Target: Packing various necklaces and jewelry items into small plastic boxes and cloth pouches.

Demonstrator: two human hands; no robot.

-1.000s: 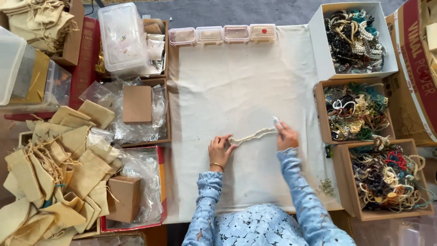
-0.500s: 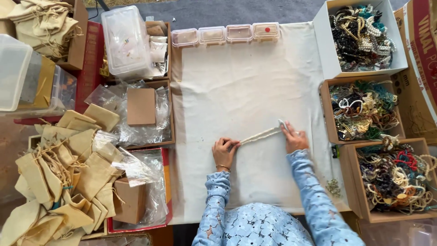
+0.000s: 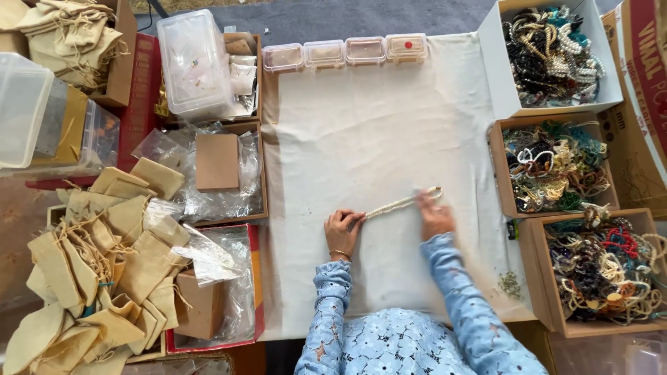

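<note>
Cream beads point(image 3: 399, 204) were stretched in a line across the white cloth point(image 3: 375, 125), pinched at one end by the left hand point(image 3: 342, 232) and at the other by the right hand point(image 3: 434, 217). Three boxes of necklaces point(image 3: 556, 167) were noted just right of the cloth.

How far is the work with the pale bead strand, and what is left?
Done: nothing finished shows on the white cloth. In hand: the left hand and right hand hold one pale bead strand stretched between them. Left: three boxes of tangled necklaces remain full, and the cloth pouches lie heaped.
</note>
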